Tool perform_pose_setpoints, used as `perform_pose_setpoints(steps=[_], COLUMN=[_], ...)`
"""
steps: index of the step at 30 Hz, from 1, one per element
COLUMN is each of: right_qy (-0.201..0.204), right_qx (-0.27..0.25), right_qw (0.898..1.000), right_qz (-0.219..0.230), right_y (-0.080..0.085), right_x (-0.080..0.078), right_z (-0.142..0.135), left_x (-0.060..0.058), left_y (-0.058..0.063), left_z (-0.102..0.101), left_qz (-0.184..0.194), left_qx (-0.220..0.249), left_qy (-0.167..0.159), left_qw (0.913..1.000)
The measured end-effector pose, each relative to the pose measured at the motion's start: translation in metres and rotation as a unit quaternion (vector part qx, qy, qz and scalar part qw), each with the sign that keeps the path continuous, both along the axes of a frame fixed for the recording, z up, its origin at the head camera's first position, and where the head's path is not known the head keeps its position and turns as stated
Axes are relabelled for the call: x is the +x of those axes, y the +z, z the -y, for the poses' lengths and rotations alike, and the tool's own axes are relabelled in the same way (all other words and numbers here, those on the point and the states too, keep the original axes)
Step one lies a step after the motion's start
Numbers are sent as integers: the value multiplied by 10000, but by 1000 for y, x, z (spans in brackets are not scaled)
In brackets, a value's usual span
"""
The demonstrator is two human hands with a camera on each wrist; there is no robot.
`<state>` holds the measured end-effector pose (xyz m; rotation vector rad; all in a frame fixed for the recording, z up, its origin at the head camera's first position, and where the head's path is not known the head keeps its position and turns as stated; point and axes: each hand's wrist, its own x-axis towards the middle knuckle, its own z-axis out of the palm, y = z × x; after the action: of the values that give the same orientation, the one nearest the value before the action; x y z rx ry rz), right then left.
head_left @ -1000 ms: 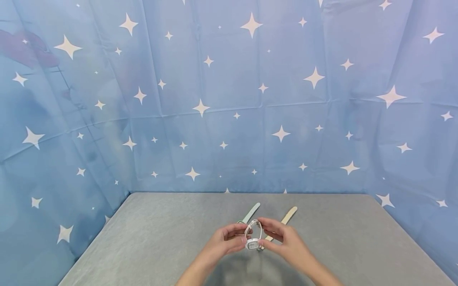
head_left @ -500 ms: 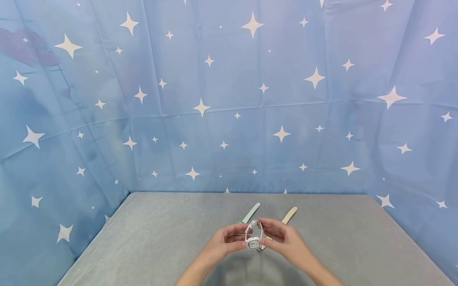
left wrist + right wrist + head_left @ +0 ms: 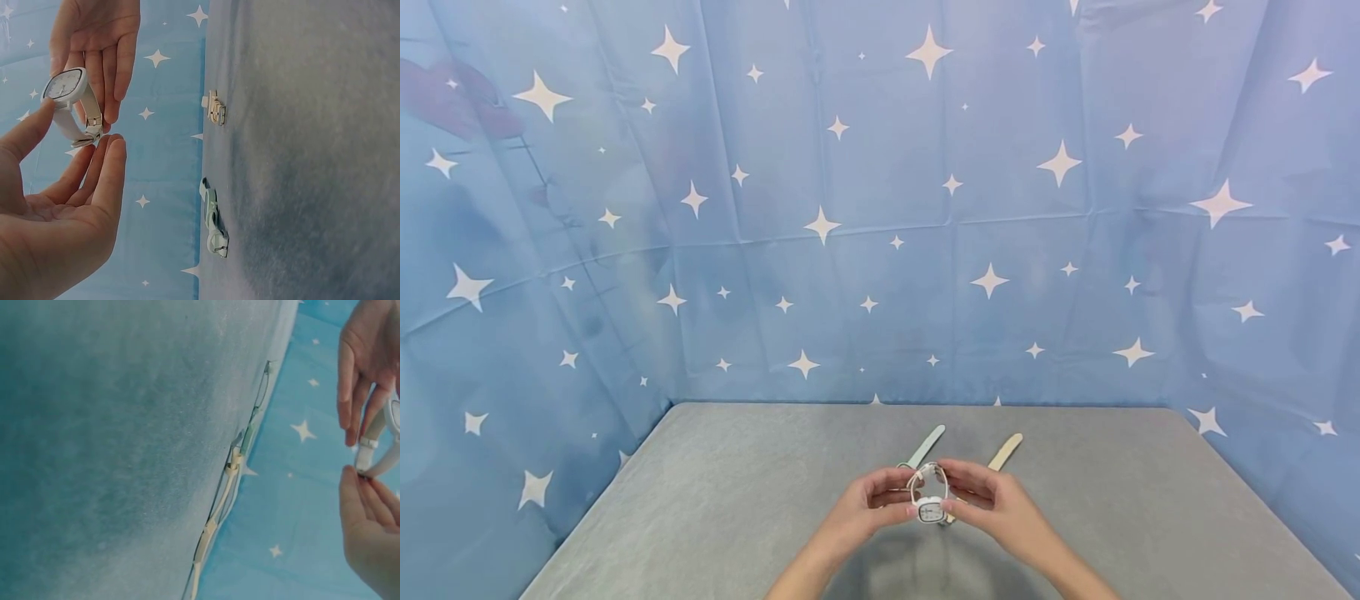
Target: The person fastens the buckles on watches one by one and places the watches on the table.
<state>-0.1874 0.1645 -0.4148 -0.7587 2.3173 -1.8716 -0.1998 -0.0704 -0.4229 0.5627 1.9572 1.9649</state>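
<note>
A white wristwatch (image 3: 931, 511) with its strap closed into a loop is held above the table, dial toward me. My left hand (image 3: 867, 507) pinches its left side, thumb at the case and fingers by the strap. On the other side, my right hand (image 3: 994, 502) grips it with the thumb at the case edge and the fingers behind the band. The left wrist view shows the white watch (image 3: 65, 84) tilted, its metal buckle near the fingertips. Behind the hands lie a mint green watch (image 3: 927, 445) and a cream-yellow watch (image 3: 1006, 451), both partly hidden.
The watches rest on a grey cloth-covered table (image 3: 737, 483). A blue curtain (image 3: 880, 167) with white stars hangs behind the table's far edge and along the sides.
The white watch has shifted and turned slightly in the fingers, with its dial facing me more squarely. Both hands keep nearly the same place, and the two lying watches have not moved.
</note>
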Motion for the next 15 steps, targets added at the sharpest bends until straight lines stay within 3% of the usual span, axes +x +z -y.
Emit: perform_pose_setpoints(steps=[15], right_qy=[442], right_qx=[136], right_qw=[9989], right_qz=[-118], right_y=[3], right_x=[-4], right_z=[9], left_x=[-3], left_y=[2], left_z=[7], left_qz=[-264], left_qx=[-118], left_qy=[279], left_qw=[9992])
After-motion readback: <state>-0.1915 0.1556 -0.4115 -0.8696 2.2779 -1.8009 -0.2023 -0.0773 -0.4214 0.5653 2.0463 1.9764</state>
